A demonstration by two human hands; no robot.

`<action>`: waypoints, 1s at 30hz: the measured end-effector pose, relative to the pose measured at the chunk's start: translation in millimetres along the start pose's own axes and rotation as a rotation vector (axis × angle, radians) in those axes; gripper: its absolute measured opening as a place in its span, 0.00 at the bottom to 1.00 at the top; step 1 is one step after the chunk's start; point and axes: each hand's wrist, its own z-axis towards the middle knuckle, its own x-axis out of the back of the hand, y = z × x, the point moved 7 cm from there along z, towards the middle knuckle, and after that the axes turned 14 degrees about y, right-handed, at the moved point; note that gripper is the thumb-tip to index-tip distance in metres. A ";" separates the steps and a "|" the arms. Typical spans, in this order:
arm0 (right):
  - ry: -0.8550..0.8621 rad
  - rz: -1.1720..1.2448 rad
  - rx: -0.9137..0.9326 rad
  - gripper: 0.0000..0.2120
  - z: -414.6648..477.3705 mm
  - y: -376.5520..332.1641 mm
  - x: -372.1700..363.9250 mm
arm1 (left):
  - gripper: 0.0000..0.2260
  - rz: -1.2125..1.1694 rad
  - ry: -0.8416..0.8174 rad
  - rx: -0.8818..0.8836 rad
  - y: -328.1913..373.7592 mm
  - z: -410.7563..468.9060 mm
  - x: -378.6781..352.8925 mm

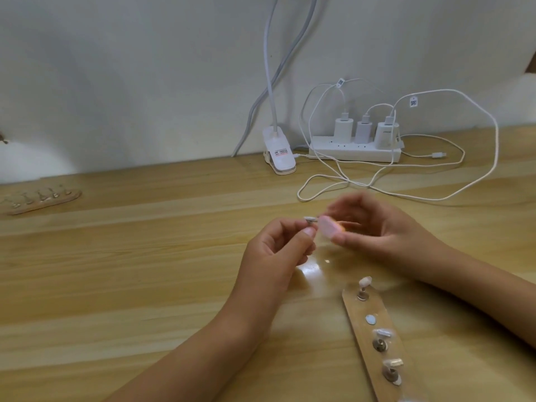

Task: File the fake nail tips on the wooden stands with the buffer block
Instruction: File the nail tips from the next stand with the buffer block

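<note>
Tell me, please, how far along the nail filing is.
Which tips are finished cannot be told. In hand: the left hand pinches one nail tip on its peg, apparently from the near stand, whose second spot is bare; the right hand holds the pink buffer block at it. Left: likely the three tips on that stand, perhaps the far stand, too blurred to judge.

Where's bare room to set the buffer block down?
Widest bare patch: the table left of the left hand, between the far wooden stand and the near edge. A smaller one lies between the left hand and the near wooden stand. Crowded: beyond the right hand, where cables loop from the power strip.
</note>
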 end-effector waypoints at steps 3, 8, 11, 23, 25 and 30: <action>0.057 0.254 -0.088 0.16 -4.0 -0.1 9.3 | 0.04 0.062 -0.038 -0.002 -1.5 -2.9 -2.8; 0.050 0.278 -0.098 0.11 -10.8 -3.6 7.0 | 0.06 0.163 -0.087 -0.036 -0.2 -5.9 -7.4; 0.049 0.253 -0.087 0.15 -11.4 -5.5 7.4 | 0.04 0.167 -0.100 -0.038 -0.8 -6.5 -8.4; 0.018 0.181 0.041 0.12 -19.4 -16.4 1.5 | 0.03 0.201 -0.149 -0.075 -2.2 -7.5 -12.5; 0.066 0.106 0.068 0.11 -18.2 -13.6 4.2 | 0.05 0.211 -0.148 -0.080 -2.6 -7.3 -12.2; 0.112 -0.041 0.300 0.13 -22.4 -26.3 4.3 | 0.04 0.234 -0.166 -0.086 -1.8 -8.1 -13.1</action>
